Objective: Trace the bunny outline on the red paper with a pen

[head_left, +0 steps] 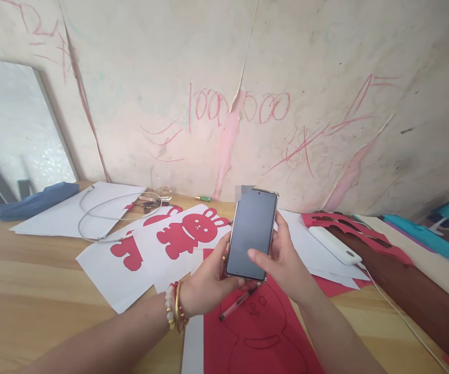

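Note:
A smartphone (251, 234) in a clear case is held up above the table, its screen dark grey. My left hand (209, 283), with bracelets at the wrist, grips its lower left side. On the right side my right hand (285, 259) wraps the phone's edge, thumb resting on the screen. Below lies a sheet of red paper (263, 322) with a rabbit outline drawn on it. A pen (237, 305) rests on that sheet, partly under the phone. To the left, a red rabbit cutout (188, 234) lies on white paper.
White sheets (80, 210) and a looped white cable (82, 221) lie at the left, near a drinking glass (164, 187). A white power bank (333, 244) sits at the right beside red paper scraps (365, 236). A blue cloth (37, 200) is at the far left. Behind stands a scribbled wall (306, 52).

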The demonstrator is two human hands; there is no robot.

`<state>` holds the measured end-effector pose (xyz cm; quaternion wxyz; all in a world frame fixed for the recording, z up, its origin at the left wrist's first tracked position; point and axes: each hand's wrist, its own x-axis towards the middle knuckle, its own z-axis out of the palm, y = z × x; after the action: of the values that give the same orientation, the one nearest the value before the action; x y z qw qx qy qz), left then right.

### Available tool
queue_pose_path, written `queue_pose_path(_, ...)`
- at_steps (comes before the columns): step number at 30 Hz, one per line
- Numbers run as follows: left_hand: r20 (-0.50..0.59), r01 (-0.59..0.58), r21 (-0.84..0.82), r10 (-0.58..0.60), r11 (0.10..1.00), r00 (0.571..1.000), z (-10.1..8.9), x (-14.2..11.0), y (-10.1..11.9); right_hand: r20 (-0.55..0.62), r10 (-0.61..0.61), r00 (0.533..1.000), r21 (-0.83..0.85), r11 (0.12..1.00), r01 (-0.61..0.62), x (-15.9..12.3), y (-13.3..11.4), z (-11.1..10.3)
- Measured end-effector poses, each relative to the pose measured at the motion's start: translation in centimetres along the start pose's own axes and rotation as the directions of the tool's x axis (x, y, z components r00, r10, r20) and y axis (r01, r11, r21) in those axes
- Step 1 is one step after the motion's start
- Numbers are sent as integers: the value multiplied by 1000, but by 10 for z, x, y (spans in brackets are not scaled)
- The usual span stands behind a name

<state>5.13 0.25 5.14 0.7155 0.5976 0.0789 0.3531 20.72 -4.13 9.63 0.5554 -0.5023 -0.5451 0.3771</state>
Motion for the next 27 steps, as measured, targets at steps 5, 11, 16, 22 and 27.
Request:
queue_pose_path(5, -4, -26, 15, 27, 1000, 1000, -3, 1, 4, 186, 12, 983, 86, 996, -28, -1, -9, -6)
queue_pose_path(11, -35, -79, 49, 80, 996, 996, -5, 2, 9, 343, 29, 939, 95, 993, -65, -4, -17, -2)
queue_pose_path(16, -39, -70, 52, 72, 996, 997, -5, 3, 10, 345, 23, 938, 110, 992, -64, -4, -14, 0)
queue_pose_path(22, -32, -67, 34, 68, 997, 997, -5, 3, 8, 353, 29, 935, 98, 993, -68, -4, -13, -2)
queue_pose_path(27, -8, -36, 66, 36, 997, 999, -7, 3, 11, 349, 49, 936, 154, 982, -109, -3, -9, 2)
